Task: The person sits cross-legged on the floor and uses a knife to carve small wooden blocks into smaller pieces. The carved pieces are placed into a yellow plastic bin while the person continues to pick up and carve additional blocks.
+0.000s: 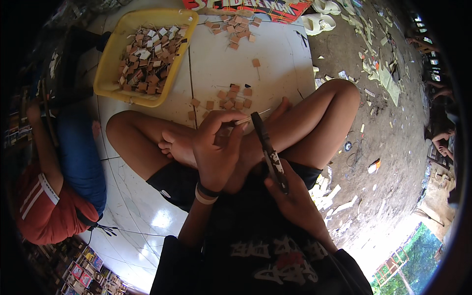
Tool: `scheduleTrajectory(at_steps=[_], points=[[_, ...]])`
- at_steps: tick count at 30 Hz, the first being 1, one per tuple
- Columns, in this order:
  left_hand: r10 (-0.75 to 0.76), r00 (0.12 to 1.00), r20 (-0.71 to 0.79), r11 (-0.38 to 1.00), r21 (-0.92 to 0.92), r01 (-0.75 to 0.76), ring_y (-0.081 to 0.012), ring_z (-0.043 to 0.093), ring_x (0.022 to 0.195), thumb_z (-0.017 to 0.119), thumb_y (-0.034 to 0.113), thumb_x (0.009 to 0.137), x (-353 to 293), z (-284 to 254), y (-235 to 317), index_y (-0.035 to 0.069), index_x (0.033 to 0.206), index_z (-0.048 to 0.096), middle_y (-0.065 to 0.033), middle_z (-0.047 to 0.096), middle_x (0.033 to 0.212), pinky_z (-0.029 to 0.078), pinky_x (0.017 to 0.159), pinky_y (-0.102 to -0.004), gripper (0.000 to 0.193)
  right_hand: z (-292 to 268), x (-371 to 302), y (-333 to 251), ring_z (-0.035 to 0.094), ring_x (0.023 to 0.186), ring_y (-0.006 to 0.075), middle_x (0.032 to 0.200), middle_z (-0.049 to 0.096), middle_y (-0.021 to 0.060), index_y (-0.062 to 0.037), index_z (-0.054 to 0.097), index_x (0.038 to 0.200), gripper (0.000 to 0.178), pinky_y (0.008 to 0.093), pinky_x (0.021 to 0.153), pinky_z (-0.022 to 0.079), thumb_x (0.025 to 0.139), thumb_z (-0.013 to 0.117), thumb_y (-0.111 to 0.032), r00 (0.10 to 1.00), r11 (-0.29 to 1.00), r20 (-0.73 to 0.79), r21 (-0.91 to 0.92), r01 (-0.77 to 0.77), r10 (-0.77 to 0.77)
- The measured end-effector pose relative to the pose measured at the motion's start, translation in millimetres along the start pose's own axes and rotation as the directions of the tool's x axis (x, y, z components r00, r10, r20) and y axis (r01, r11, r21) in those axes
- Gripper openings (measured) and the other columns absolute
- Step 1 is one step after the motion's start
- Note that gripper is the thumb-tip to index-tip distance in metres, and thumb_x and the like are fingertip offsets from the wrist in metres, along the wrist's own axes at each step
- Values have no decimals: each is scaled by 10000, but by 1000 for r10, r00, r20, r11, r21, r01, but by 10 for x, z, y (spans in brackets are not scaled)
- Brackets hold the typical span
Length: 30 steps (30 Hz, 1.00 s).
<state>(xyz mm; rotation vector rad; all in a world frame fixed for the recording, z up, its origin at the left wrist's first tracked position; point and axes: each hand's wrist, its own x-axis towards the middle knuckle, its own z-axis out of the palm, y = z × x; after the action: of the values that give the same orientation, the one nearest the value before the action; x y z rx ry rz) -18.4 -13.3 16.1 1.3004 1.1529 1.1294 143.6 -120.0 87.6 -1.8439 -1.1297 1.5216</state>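
Note:
My left hand (216, 150) is raised above my crossed legs, its thumb and fingers pinched on a thin pale stick (243, 120). A fine tip sticks out from it toward the right. My right hand (293, 196) grips a long dark hand tool (271, 156) with worn light patches; its exact kind is unclear. The tool's upper end is close to the stick; whether they touch, I cannot tell. Just beyond my left hand lies a small group of brown square pieces (228, 104) on the tiles. One separate square piece (255, 63) with a thin stem rests farther off.
A yellow tub (104, 78) of brown and white squares stands at the far left. More squares (236, 30) lie near a red printed sheet (275, 14). Another person (54, 206) sits at left. Pale scraps litter the ground (364, 123) at right, near white sandals (318, 23).

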Motion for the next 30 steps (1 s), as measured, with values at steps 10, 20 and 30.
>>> scheduleTrajectory(at_steps=[10,20,30], points=[[18,1000,24,990,-144,-15,-230,700,1172,655,-163,932,-25,-50,-61,-43,1118,647,-169,722,1187,550,1040,-325,221,2,9,-79,679,954,350,1065,679,209,-10,521,1381,379,398,860,514,1027,648,-62,999,999,35,34,10,-11],[-25,997,-78,908,-419,-10,-261,717,1183,691,-162,922,-41,20,-40,-86,1166,689,-208,747,1215,559,1077,-343,256,-63,69,-24,652,1002,477,1128,633,252,-10,460,1431,462,467,883,531,1002,632,-17,880,811,459,463,-358,126],[76,963,-257,995,-36,-89,-208,752,1083,745,-92,928,-153,89,35,-66,1138,752,-160,789,1149,599,998,-309,212,254,136,186,612,1076,520,1143,585,284,-53,410,1499,734,585,898,513,815,596,139,974,921,-124,-367,132,-189]])
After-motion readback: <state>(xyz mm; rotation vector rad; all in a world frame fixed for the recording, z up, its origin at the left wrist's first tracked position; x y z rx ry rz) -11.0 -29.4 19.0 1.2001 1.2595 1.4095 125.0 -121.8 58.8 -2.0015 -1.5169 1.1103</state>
